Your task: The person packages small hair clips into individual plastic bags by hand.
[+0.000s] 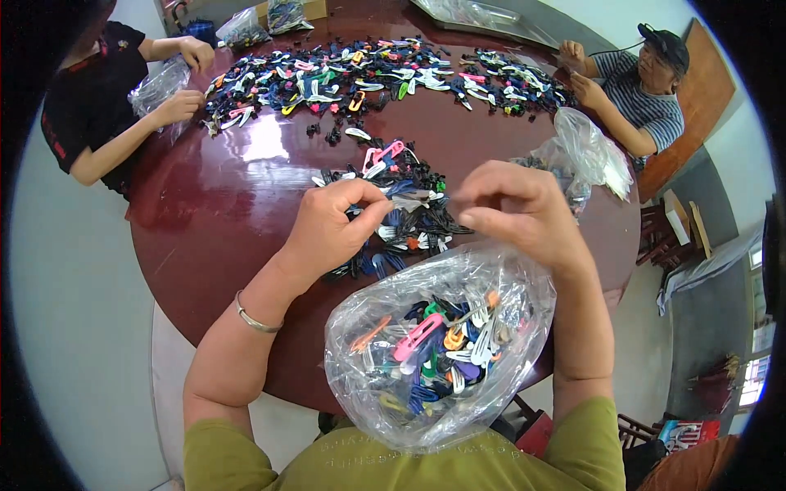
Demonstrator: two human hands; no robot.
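My left hand is closed in a pinch, thumb against forefinger, on a small greyish see-through piece that looks like thin plastic. Facing it, my right hand is curled, thumb and forefinger close together. Its fingertips are blurred, and I cannot make out what is in them. Below both hands a large clear plastic bag lies open at the table's near edge, holding mixed hair clips in pink, white, blue, green and orange. Beyond my hands a loose pile of hair clips, mostly black, navy and white, spreads on the table.
A long heap of hair clips covers the far part of the round dark red table. One person handles a clear bag at the left; another person sits at the right near a clear bag. More filled bags stand behind.
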